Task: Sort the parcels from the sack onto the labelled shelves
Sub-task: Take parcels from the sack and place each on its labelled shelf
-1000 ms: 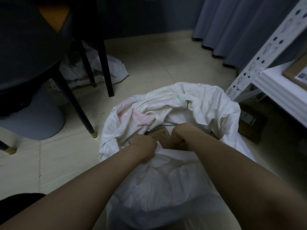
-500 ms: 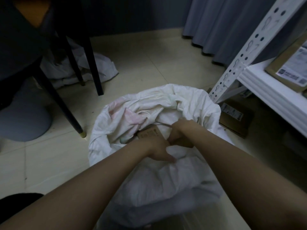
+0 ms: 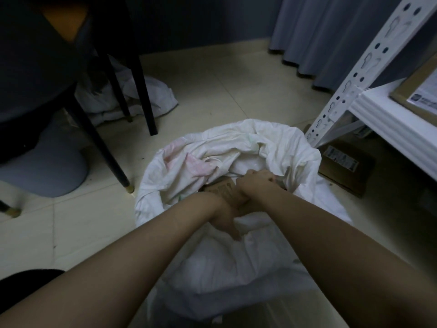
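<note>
i have both hands down in the mouth of the white sack [image 3: 295,150], which sits slumped on the floor with its rim folded open. the cardboard parcel [image 3: 221,191] lies just inside the sack's mouth, mostly buried in cloth, with only its printed top showing.

my right hand [image 3: 253,185] is on the far right side of that parcel, fingers curled over its edge, which i judge to be the lifting grip. my left hand [image 3: 224,216] sits at the near lip of the sack, its fingers [image 3: 233,233] lying fairly straight and pointing down over the cloth. i read that as pressing the loose fabric down so it does not drag up with the parcel. whether the thumb also catches the parcel's near edge i cannot tell, since the wrist hides it.

right of the sack stands the white shelf [image 3: 387,129], already carrying a labelled box [image 3: 418,91]. another brown box [image 3: 347,169] lies on the floor under it, just beside the sack. so the drop-off is close, a short swing to the right.

left of the sack, well apart, are black chair legs [image 3: 99,143] and a crumpled white cloth [image 3: 146,98]; neither is in the way.
</note>
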